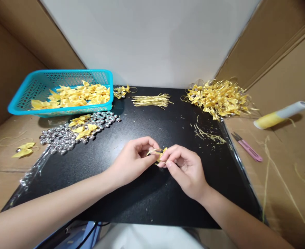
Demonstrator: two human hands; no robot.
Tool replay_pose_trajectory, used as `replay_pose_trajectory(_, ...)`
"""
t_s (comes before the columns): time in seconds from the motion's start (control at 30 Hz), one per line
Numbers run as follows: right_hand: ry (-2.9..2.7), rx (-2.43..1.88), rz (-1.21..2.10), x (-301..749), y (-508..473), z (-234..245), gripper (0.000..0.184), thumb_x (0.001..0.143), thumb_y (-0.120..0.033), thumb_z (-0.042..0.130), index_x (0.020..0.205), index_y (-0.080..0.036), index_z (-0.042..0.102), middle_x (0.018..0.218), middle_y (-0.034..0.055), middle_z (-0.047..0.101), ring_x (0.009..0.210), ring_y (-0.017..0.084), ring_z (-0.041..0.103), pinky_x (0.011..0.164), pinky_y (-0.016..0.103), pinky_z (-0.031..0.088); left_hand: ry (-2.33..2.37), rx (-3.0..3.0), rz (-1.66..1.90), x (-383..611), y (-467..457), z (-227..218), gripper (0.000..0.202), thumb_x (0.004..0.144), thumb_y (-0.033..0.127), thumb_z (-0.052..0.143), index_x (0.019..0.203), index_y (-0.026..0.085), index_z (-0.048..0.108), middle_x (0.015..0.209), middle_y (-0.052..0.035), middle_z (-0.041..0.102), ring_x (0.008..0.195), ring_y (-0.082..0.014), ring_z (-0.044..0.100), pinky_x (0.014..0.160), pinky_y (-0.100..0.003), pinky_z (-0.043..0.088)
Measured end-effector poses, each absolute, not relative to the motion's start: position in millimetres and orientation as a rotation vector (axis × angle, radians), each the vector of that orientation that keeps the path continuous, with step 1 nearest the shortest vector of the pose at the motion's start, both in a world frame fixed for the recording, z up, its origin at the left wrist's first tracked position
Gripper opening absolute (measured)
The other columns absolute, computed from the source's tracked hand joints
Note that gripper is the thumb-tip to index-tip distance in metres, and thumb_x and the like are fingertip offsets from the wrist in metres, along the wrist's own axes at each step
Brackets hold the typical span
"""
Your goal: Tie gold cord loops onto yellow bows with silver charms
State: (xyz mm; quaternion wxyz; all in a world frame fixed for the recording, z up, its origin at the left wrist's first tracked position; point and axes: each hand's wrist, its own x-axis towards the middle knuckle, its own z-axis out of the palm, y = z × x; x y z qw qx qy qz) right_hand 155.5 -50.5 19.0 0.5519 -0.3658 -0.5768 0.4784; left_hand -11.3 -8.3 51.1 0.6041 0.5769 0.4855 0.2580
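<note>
Over the middle of the black tabletop [142,204], both hands meet at a small yellow ribbon bow [164,150] with a thin gold cord [149,151]. My left hand [134,160] is closed in a pinch on the cord, which arches above its fingertips. My right hand [186,169] is closed too, thumb and forefinger pinching a cord end beside the bow. Fingers cover most of the bow, so its knot is hidden.
A turquoise basket [60,112] of yellow bows stands back left, with silver beads [61,136] before it. Gold cords [151,100] lie at the back. Finished-looking bows [221,98] heap back right, near cord scraps [209,135], pink thread snips [249,149] and a tube [282,115].
</note>
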Motion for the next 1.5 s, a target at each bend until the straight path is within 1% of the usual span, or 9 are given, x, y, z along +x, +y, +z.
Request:
replay_pose_trajectory(0.2, -1.728, -0.832, 0.682, 160.1, -52.0, 24.8, 0.015, 0.074, -0.006, 0.056, 0.071, -0.021, 0.058, 0.08, 0.0039, 0.067, 0.072, 0.015, 0.065, 0.07, 0.031, 0.054, 1.157, 1.458, 0.581, -15.4, -5.8, 47.1, 0.009, 0.079, 0.024, 0.061, 0.078, 0.015, 0.059, 0.068, 0.0016, 0.06, 0.061, -0.0105, 0.05, 0.058, -0.022, 0.037)
replay_pose_trajectory(0.3, -1.795, -0.789, 0.593, 167.3, -52.3, 27.5, 0.011, 0.07, -0.011, 0.057, 0.068, -0.021, 0.06, 0.082, 0.0042, 0.066, 0.068, 0.015, 0.061, 0.064, 0.031, 0.052, 1.19, 1.561, 0.599, -18.9, -6.3, 45.3, 0.007, 0.08, 0.023, 0.06, 0.078, 0.017, 0.058, 0.065, 0.0035, 0.058, 0.056, -0.0093, 0.044, 0.055, -0.022, 0.034)
replay_pose_trajectory(0.37, -1.703, -0.887, 0.605, 171.7, -48.4, 26.8, 0.011, 0.074, -0.015, 0.056, 0.066, -0.021, 0.062, 0.082, 0.0045, 0.066, 0.072, 0.017, 0.061, 0.067, 0.033, 0.05, 1.223, 1.673, 0.617, -20.8, -7.0, 45.8, 0.005, 0.08, 0.021, 0.06, 0.078, 0.018, 0.056, 0.063, 0.0047, 0.057, 0.054, -0.0088, 0.042, 0.054, -0.022, 0.033)
replay_pose_trajectory(0.5, -1.407, -1.212, 0.968, 172.4, -32.3, 19.5, 0.026, 0.088, -0.03, 0.053, 0.07, -0.019, 0.068, 0.081, 0.0054, 0.065, 0.08, 0.019, 0.061, 0.073, 0.033, 0.047, 1.22, 1.874, 0.633, -21.0, -8.7, 51.2, 0.005, 0.078, 0.017, 0.059, 0.076, 0.019, 0.055, 0.062, 0.0057, 0.057, 0.053, -0.0085, 0.043, 0.055, -0.021, 0.035)
replay_pose_trajectory(0.6, -1.286, -1.244, 1.393, 168.7, -23.5, 14.7, 0.035, 0.087, -0.044, 0.057, 0.07, -0.017, 0.071, 0.073, 0.0037, 0.064, 0.07, 0.015, 0.055, 0.067, 0.03, 0.043, 1.183, 1.943, 0.635, -18.5, -11.1, 55.8, 0.006, 0.079, 0.017, 0.057, 0.074, 0.02, 0.055, 0.063, 0.005, 0.058, 0.053, -0.0087, 0.045, 0.055, -0.021, 0.036)
replay_pose_trajectory(0.7, -1.171, -1.235, 1.59, 166.5, -22.2, 15.0, 0.039, 0.081, -0.052, 0.063, 0.07, -0.016, 0.073, 0.065, 0.002, 0.061, 0.064, 0.013, 0.05, 0.063, 0.028, 0.039, 1.155, 1.988, 0.627, -16.9, -14.4, 57.0, 0.005, 0.078, 0.019, 0.056, 0.073, 0.021, 0.056, 0.065, 0.0032, 0.061, 0.055, -0.0102, 0.049, 0.057, -0.021, 0.038)
replay_pose_trajectory(0.87, -1.062, -1.258, 1.673, 165.3, -25.7, 20.9, 0.032, 0.07, -0.048, 0.073, 0.067, -0.016, 0.072, 0.066, 0.001, 0.062, 0.065, 0.012, 0.048, 0.065, 0.028, 0.037, 1.137, 2.033, 0.625, -17.6, -19.0, 53.0, 0.007, 0.077, 0.018, 0.056, 0.072, 0.021, 0.057, 0.067, 0.0016, 0.064, 0.058, -0.0115, 0.052, 0.059, -0.022, 0.04)
replay_pose_trajectory(1.23, -0.809, -1.199, 1.87, 161.0, -26.1, 22.4, 0.02, 0.064, -0.035, 0.077, 0.065, -0.017, 0.067, 0.063, -0.0021, 0.06, 0.062, 0.011, 0.049, 0.063, 0.026, 0.038, 1.138, 1.95, 0.574, -11.4, -19.3, 56.4, 0.007, 0.079, 0.017, 0.058, 0.073, 0.021, 0.058, 0.063, 0.0043, 0.063, 0.054, -0.0097, 0.049, 0.056, -0.021, 0.038)
replay_pose_trajectory(1.5, -0.813, -1.232, 1.908, 160.0, -26.7, 26.1, 0.019, 0.063, -0.032, 0.078, 0.064, -0.016, 0.068, 0.062, -0.0022, 0.061, 0.062, 0.01, 0.05, 0.063, 0.025, 0.038, 1.067, 2.011, 0.58, -12.7, -19.6, 55.6, 0.01, 0.08, 0.012, 0.059, 0.075, 0.021, 0.057, 0.064, 0.0069, 0.061, 0.054, -0.0075, 0.047, 0.055, -0.018, 0.038)
